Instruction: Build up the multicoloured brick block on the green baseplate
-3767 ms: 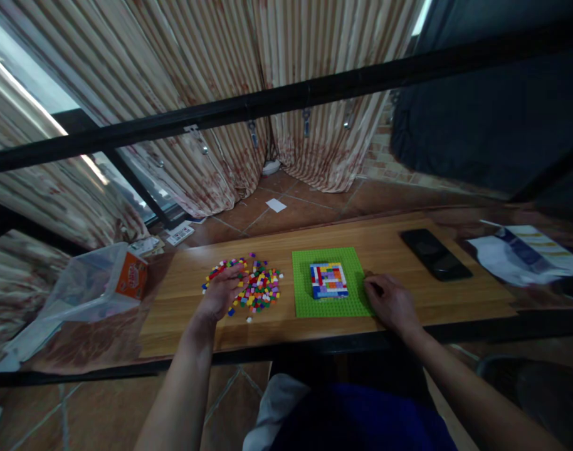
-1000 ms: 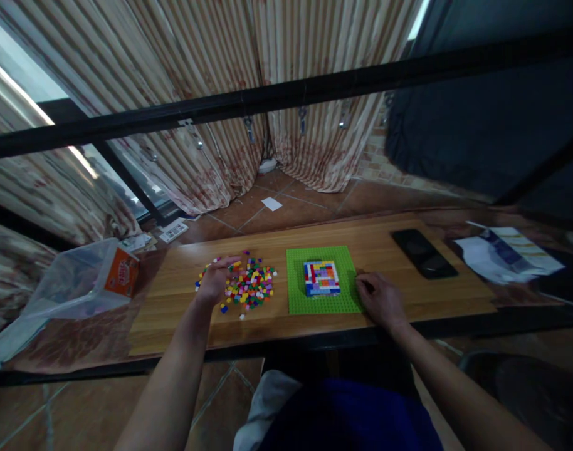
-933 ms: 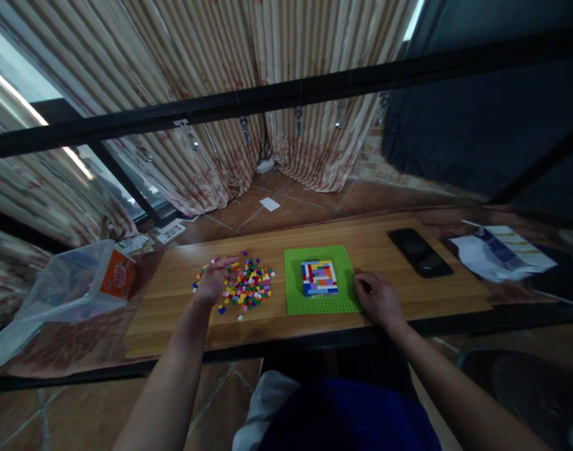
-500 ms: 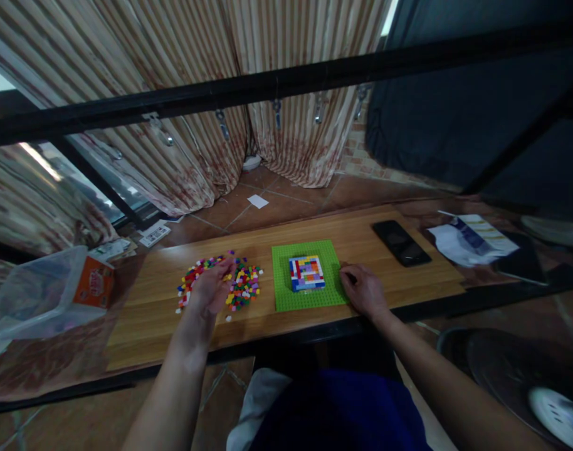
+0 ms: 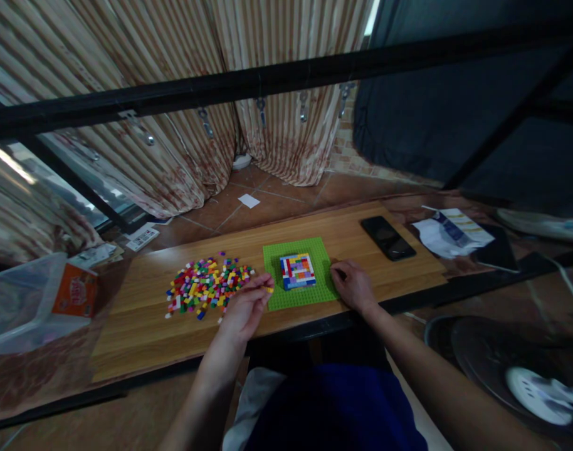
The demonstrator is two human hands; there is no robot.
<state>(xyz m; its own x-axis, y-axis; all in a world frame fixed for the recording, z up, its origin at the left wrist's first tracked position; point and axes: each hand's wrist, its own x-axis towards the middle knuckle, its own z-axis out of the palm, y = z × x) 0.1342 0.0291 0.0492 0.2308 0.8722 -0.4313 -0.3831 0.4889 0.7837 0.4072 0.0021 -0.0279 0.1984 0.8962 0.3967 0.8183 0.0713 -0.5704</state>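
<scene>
Pinching a small yellow brick [image 5: 269, 289] between thumb and fingertips, the left hand [image 5: 244, 308] is hovering just over the near left edge of the green baseplate [image 5: 320, 263] — the loose pile of coloured bricks [image 5: 204, 288] is lying to its left on the table [image 5: 140, 326]. The right hand [image 5: 352, 286] is resting on the baseplate's right edge, fingers curled together, gripping nothing that shows. A square multicoloured block [image 5: 297, 270] is sitting in the middle of the baseplate. Farther right, a black phone [image 5: 387, 238] is lying flat — papers [image 5: 449, 230] beyond it.

Left hand [image 5: 245, 308] pinching brick [image 5: 269, 290], right hand [image 5: 353, 288] — baseplate [image 5: 273, 299] edge
</scene>
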